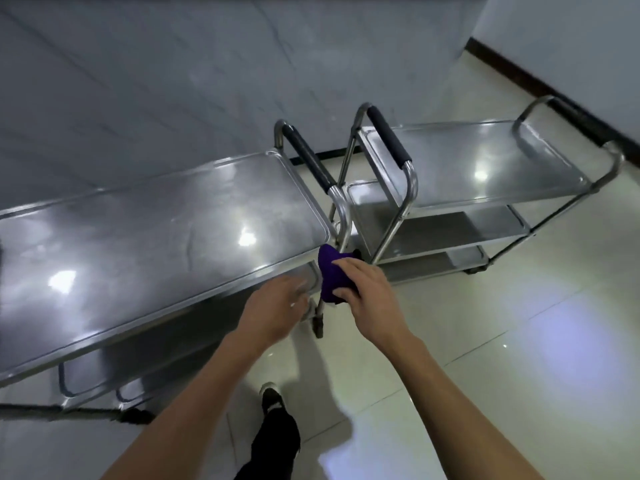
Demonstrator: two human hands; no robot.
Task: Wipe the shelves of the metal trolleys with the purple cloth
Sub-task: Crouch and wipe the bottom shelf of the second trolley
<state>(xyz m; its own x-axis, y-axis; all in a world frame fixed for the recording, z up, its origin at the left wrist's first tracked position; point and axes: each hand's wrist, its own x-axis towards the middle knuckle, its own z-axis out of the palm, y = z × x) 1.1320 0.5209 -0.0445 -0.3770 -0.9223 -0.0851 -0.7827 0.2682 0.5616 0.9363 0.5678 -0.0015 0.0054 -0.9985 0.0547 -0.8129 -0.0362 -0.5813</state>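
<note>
Two metal trolleys stand side by side along the wall. The near trolley fills the left, its shiny top shelf tilted across the view. The far trolley stands to the right with three shelves showing. My right hand grips the bunched purple cloth just off the near trolley's right front corner, beside its upright post. My left hand hovers, fingers relaxed, below the near trolley's front rim, close to the lower shelf corner, holding nothing.
Black-padded handles rise between the trolleys. A caster sits under the near trolley's corner. My leg and shoe stand on the pale tiled floor. A grey wall runs behind; a dark skirting lines the right wall.
</note>
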